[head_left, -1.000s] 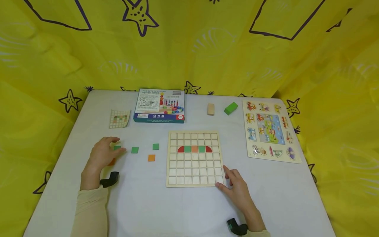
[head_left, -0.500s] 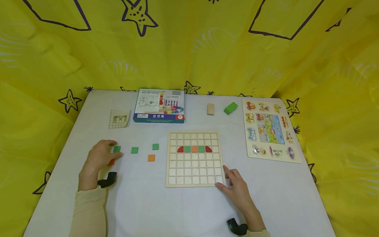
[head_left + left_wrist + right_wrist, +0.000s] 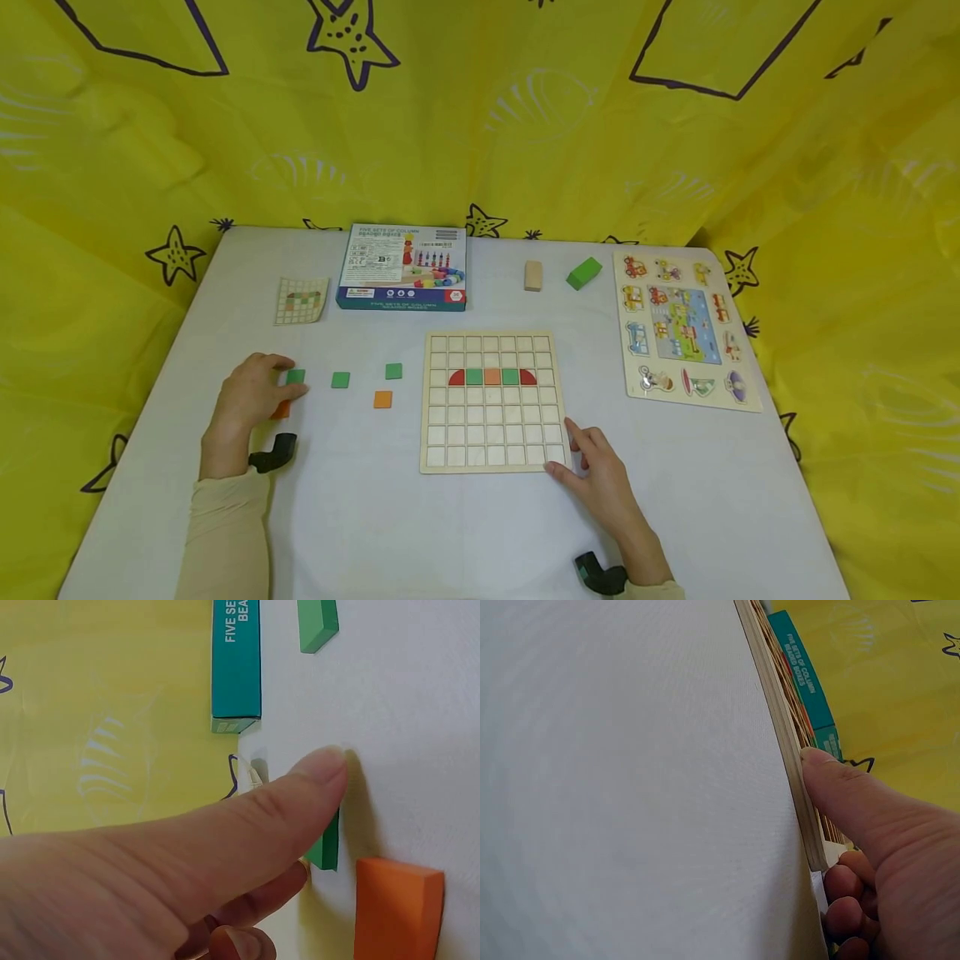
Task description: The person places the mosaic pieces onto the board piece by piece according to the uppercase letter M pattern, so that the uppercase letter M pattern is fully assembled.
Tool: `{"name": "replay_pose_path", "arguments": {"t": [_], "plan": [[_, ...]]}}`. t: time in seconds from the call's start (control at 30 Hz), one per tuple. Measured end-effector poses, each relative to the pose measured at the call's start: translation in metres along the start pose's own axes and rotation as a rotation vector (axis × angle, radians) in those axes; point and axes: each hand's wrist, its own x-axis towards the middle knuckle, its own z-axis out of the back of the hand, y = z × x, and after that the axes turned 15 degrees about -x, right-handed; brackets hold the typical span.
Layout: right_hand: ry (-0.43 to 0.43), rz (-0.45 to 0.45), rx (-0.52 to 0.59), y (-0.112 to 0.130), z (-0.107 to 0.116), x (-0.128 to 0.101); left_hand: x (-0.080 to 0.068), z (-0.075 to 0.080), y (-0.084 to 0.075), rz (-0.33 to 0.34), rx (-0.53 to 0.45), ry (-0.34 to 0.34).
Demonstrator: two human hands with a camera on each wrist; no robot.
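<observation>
white table (image 3: 360,517) bearing grid board (image 3: 495,415), tiles (image 3: 382,400), card (image 3: 302,301), box (image 3: 401,267), blocks (image 3: 584,273), puzzle (image 3: 688,329).

The loose tiles (image 3: 341,380) are green or orange, the gridded board (image 3: 493,416) beige.

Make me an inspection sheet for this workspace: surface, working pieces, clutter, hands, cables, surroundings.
Surface: white table, no spill seen.
Working pieces: grid board with one row of five coloured pieces; loose green tiles and orange tiles left of it; pattern card beyond.
Clutter: printed box, beige block, green block, picture puzzle.
Hands: left hand straddles the leftmost green tile, grip unclear; right hand holds the grid board at its near right corner.
Cables: nothing seen.
Surroundings: yellow patterned curtain.
</observation>
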Motion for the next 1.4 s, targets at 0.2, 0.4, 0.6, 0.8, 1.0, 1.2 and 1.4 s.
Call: {"name": "replay_pose_path", "arguments": {"t": [0.2, 0.4, 0.6, 0.8, 1.0, 1.2, 1.4], "plan": [[0.0, 0.0, -0.001, 0.0, 0.0, 0.0, 0.0, -0.001, -0.002, -0.032, 0.003, -0.015], [-0.005, 0.0, -0.001, 0.001, 0.001, 0.0, 0.003, -0.005, 0.0, -0.05, 0.009, -0.026], [0.001, -0.007, 0.003, 0.0, 0.0, 0.0, 0.004, -0.005, 0.002, -0.027, 0.012, -0.029], [0.004, -0.012, 0.0, -0.001, -0.001, 0.0, 0.004, -0.003, 0.002, 0.009, 0.024, -0.037], [0.0, -0.001, 0.004, 0.0, -0.001, 0.0, 0.003, -0.002, 0.001, 0.014, 0.025, -0.03], [0.0, -0.005, 0.002, 0.0, -0.001, 0.0, 0.002, -0.003, -0.002, 0.009, -0.002, -0.057], [-0.009, 0.001, -0.001, 0.0, -0.001, -0.001, 0.001, -0.007, -0.009, -0.005, -0.033, -0.092]]}}
